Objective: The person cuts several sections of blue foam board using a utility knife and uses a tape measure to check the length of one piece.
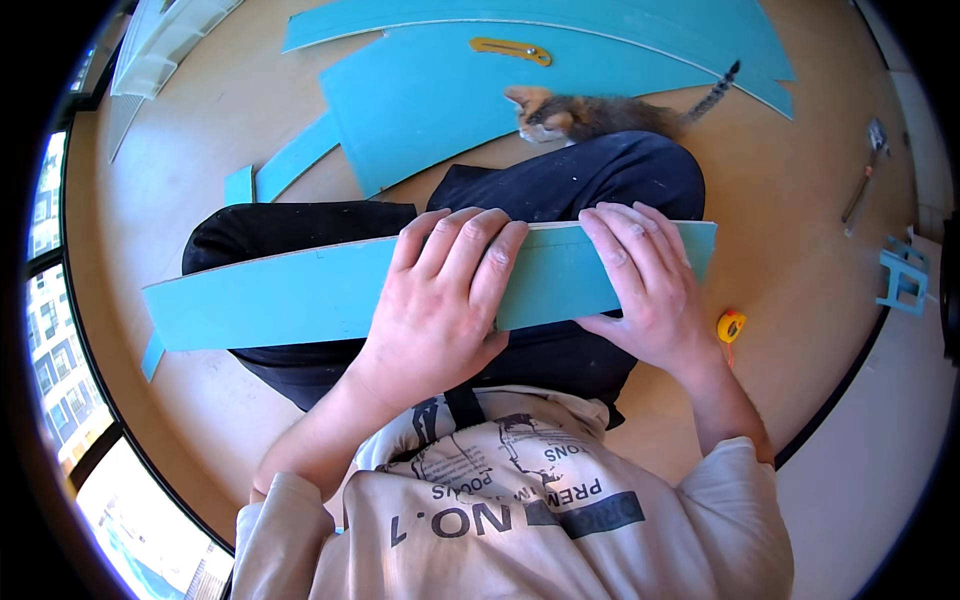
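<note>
A long strip of blue-faced plasterboard (262, 296) lies across my crossed legs in dark trousers. My left hand (446, 289) grips it right of its middle, fingers over the far edge and thumb at the near edge. Close to the strip's right end, my right hand (649, 277) holds it the same way, fingertips curled over the far edge. Between the hands, a pale edge and a faint marked line show on the board. The strip's underside is hidden.
Beyond my knees lie larger plasterboard sheets (420, 97), with a yellow utility knife (511, 51) on one. A kitten (592, 116) stands by my right knee. A yellow tape measure (730, 327) sits at the right, near a hammer-like tool (866, 176) and a blue plastic stool (902, 277).
</note>
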Action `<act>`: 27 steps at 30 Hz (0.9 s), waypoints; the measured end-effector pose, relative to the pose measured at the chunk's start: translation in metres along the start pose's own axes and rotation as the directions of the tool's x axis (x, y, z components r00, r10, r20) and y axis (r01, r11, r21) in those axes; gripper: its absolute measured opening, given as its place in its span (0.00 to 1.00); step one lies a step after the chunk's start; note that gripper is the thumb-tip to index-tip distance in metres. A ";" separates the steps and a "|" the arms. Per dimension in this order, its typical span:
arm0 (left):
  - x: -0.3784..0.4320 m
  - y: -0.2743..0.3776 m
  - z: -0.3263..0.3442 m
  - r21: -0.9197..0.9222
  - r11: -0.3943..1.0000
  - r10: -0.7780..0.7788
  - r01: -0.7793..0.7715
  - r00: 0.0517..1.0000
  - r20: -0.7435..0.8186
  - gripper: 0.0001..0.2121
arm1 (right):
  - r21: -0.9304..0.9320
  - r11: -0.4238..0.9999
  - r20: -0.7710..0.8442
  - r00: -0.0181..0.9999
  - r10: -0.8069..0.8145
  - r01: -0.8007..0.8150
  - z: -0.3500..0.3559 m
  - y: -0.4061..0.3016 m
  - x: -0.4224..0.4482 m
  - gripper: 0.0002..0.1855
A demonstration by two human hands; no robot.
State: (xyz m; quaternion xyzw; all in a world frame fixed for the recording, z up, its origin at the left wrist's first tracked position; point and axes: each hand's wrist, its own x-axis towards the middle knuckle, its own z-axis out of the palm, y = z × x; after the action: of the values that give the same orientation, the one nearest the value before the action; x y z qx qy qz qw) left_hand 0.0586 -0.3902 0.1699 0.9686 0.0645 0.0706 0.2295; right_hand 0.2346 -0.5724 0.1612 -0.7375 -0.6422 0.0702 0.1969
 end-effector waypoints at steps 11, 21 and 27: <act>0.010 0.012 -0.004 0.072 0.997 -0.043 0.040 0.998 0.047 0.42 | 0.041 0.997 -0.031 0.997 0.065 -0.064 -0.004 0.015 -0.009 0.50; 0.013 0.004 0.003 0.062 0.998 0.014 -0.015 1.000 0.013 0.42 | 0.036 0.998 0.030 0.998 0.053 -0.054 -0.006 0.021 -0.010 0.49; 0.011 0.000 0.007 0.046 0.999 0.017 -0.017 1.000 0.003 0.41 | 0.034 0.996 0.048 0.995 0.083 -0.085 -0.008 0.026 -0.014 0.50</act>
State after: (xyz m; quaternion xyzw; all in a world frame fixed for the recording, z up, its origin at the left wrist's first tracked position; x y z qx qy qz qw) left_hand 0.0711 -0.3916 0.1653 0.9742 0.0576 0.0696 0.2066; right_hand 0.2593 -0.5897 0.1563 -0.7584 -0.6137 0.1071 0.1919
